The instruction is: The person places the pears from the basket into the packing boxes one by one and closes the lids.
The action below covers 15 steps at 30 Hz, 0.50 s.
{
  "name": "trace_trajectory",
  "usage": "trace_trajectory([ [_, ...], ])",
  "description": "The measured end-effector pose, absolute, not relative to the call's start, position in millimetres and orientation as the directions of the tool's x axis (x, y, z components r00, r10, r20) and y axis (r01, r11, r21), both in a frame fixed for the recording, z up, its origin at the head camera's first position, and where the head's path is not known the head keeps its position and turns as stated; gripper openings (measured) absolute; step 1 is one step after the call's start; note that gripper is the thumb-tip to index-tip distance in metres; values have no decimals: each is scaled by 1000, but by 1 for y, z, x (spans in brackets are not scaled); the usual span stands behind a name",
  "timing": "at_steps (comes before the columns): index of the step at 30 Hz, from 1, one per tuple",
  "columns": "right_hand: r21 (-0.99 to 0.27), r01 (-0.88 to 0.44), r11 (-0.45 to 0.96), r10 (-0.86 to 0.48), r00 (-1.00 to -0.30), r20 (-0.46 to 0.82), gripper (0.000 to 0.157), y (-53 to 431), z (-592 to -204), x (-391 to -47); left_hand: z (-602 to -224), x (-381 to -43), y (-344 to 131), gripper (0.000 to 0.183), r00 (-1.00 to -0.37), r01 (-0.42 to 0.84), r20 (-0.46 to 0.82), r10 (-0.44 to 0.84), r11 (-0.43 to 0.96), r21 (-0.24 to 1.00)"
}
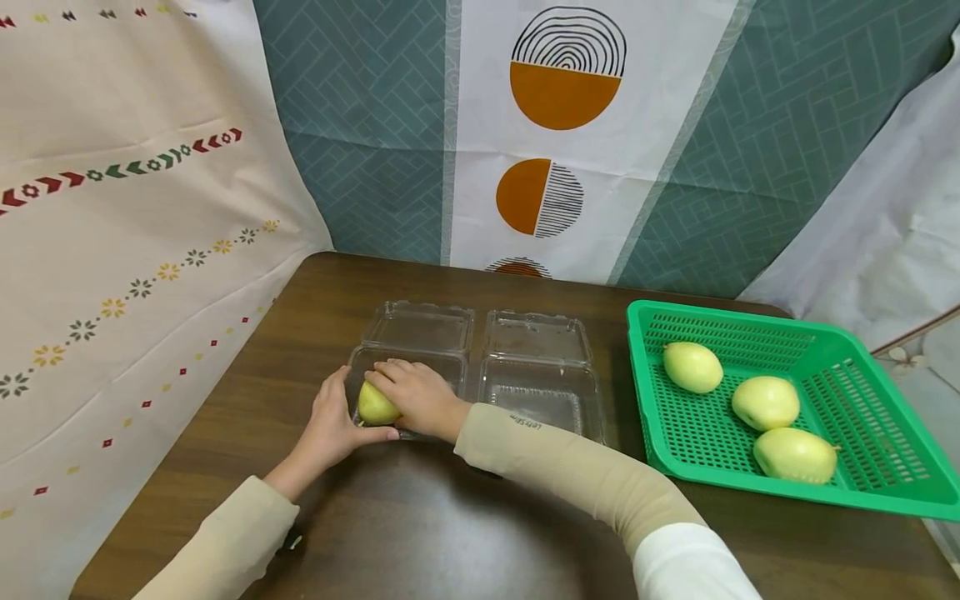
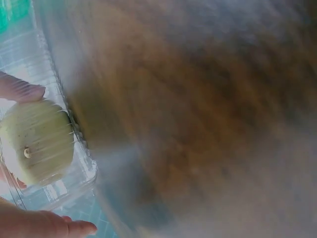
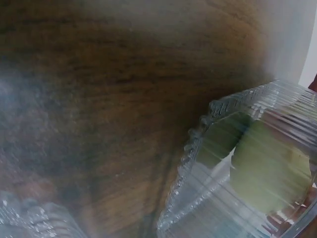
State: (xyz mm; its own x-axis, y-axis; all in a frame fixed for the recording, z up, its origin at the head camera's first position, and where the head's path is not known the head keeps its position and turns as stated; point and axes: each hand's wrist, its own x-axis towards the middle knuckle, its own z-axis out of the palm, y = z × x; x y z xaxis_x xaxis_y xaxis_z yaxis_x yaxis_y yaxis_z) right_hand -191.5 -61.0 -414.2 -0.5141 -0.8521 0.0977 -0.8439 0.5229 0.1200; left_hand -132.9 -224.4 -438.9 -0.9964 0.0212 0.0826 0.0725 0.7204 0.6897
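Note:
A yellow-green pear [image 1: 373, 406] sits in the base of the left clear plastic clamshell container [image 1: 422, 329], whose lid lies folded back. My right hand [image 1: 422, 398] grips this pear from above and the right, fingers over its top. Around the container's near left corner is my left hand [image 1: 330, 423], fingers along the left side and thumb extended along the front. Through the clear wall, the left wrist view shows the pear [image 2: 42, 141] with its stem end toward the camera. The right wrist view shows the pear [image 3: 267, 166] behind ribbed plastic.
Beside it, a second clear clamshell container [image 1: 536, 400] stands with its lid back. A green plastic basket [image 1: 656, 450] on the right holds three pears [image 1: 765, 402]. The brown wooden table [image 1: 420, 533] ends at hanging cloths behind and at the left.

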Motion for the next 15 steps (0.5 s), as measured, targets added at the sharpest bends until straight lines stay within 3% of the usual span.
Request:
trace_trajectory([
  [8, 171, -856, 487, -873, -476, 104, 71, -67, -413, -190, -440, -130, -231, 114, -995, 104, 79, 67, 694, 713],
  [15, 218, -847, 484, -873, -484, 56, 78, -67, -410, -192, -439, -133, -232, 113, -989, 145, 98, 108, 684, 715],
])
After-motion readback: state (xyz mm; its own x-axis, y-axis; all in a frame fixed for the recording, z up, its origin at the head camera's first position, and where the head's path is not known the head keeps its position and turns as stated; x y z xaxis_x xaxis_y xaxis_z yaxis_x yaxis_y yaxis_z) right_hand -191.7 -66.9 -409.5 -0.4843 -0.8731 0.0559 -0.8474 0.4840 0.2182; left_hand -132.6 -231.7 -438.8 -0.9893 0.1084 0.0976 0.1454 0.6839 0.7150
